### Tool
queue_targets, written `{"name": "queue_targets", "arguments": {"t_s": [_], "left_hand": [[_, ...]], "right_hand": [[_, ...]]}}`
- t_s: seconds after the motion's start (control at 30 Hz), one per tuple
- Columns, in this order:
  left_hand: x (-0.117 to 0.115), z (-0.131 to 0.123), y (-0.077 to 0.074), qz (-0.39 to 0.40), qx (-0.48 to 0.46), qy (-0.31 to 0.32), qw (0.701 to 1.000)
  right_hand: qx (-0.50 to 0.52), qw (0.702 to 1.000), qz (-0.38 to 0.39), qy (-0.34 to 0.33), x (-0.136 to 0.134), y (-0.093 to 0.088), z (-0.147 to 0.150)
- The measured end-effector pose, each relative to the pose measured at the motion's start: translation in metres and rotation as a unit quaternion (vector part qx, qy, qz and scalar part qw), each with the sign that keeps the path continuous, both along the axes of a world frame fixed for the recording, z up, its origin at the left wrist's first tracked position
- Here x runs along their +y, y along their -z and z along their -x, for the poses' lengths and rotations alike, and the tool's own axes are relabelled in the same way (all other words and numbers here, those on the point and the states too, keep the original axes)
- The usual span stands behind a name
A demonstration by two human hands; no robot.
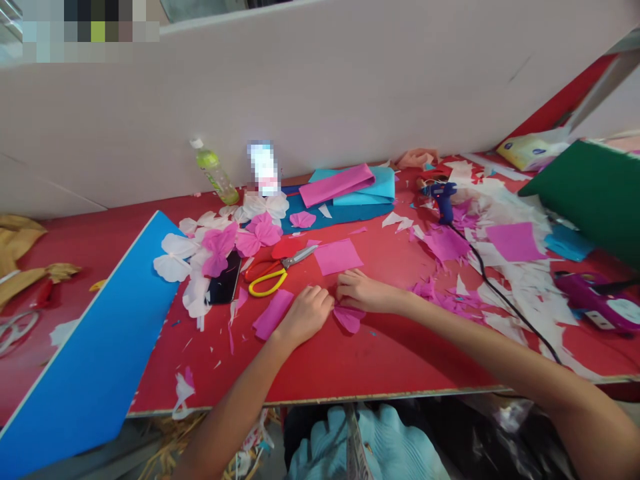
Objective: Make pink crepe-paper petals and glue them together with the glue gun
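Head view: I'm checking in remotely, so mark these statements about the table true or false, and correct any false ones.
The left hand holds the scissors. False: the scissors lie on the table, untouched.
The right hand is on a piece of pink crepe paper. True.
The blue hot glue gun lies beyond the hands, to their right. True.
The black phone lies right of the scissors. False: it lies left of them.

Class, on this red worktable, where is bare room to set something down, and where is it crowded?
Bare red tabletop lies below the right hand and left hand, bordered by the table's near edge. Crowded: white and pink paper flowers at left, and white paper scraps around the blue glue gun.
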State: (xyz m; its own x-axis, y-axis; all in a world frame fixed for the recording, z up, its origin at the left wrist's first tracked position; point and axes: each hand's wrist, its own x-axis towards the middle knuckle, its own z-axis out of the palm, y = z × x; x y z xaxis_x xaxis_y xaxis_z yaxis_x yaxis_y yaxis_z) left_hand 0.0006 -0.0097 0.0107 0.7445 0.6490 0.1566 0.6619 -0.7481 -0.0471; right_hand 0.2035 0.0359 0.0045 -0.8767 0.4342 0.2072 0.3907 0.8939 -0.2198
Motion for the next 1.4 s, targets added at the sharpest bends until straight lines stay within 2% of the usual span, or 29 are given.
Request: {"name": "queue_targets", "arguments": {"t_s": [0.17, 0.4, 0.5, 0.6, 0.67, 0.7, 0.77, 0.8, 0.87, 0.93, 1.0, 1.07, 1.13, 1.2, 1.4], "left_hand": [[0.0, -0.001, 0.001, -0.004, -0.001, -0.003, 1.0], [0.0, -0.001, 0.001, -0.007, 0.007, -0.006, 1.0], [-0.001, -0.001, 0.001, -0.004, 0.008, -0.009, 1.0], [-0.001, 0.001, -0.001, -0.014, -0.001, -0.01, 1.0], [-0.001, 0.003, -0.004, -0.03, -0.024, -0.023, 0.999], [0.0, 0.004, -0.006, -0.04, -0.042, -0.037, 0.998], [0.001, 0.006, -0.009, -0.064, -0.084, -0.069, 0.992], [0.002, 0.007, -0.01, -0.079, -0.103, -0.082, 0.988], [0.003, 0.01, -0.011, -0.11, -0.129, -0.094, 0.981], [0.004, 0.012, -0.011, -0.13, -0.141, -0.092, 0.977], [0.005, 0.012, -0.011, -0.135, -0.146, -0.083, 0.976], [0.004, 0.012, -0.011, -0.132, -0.145, -0.073, 0.978], [0.004, 0.012, -0.011, -0.129, -0.141, -0.067, 0.979], [0.004, 0.011, -0.012, -0.125, -0.139, -0.067, 0.98], [0.005, 0.011, -0.011, -0.103, -0.169, -0.094, 0.976]], "right_hand": [[-0.025, 0.998, -0.058, -0.01, 0.0, 0.002, 0.001], [-0.024, 0.998, -0.051, -0.004, -0.003, 0.0, -0.001], [0.006, 1.0, 0.02, 0.015, -0.002, -0.003, -0.002], [0.121, 0.979, 0.154, 0.056, 0.0, -0.007, -0.006], [0.225, 0.931, 0.256, 0.127, -0.001, -0.008, -0.006], [0.275, 0.893, 0.312, 0.17, -0.003, -0.009, -0.004], [0.349, 0.796, 0.44, 0.225, -0.008, -0.009, 0.002], [0.372, 0.744, 0.507, 0.223, -0.011, -0.008, 0.006], [0.394, 0.648, 0.63, 0.171, -0.017, -0.008, 0.016], [0.415, 0.568, 0.699, 0.126, -0.021, -0.007, 0.023], [0.436, 0.514, 0.731, 0.107, -0.023, -0.006, 0.026], [0.449, 0.487, 0.742, 0.103, -0.023, -0.006, 0.026], [0.454, 0.48, 0.743, 0.109, -0.023, -0.006, 0.024], [0.454, 0.488, 0.735, 0.123, -0.023, -0.007, 0.022], [0.466, 0.553, 0.673, 0.157, -0.027, -0.006, 0.02]]}}
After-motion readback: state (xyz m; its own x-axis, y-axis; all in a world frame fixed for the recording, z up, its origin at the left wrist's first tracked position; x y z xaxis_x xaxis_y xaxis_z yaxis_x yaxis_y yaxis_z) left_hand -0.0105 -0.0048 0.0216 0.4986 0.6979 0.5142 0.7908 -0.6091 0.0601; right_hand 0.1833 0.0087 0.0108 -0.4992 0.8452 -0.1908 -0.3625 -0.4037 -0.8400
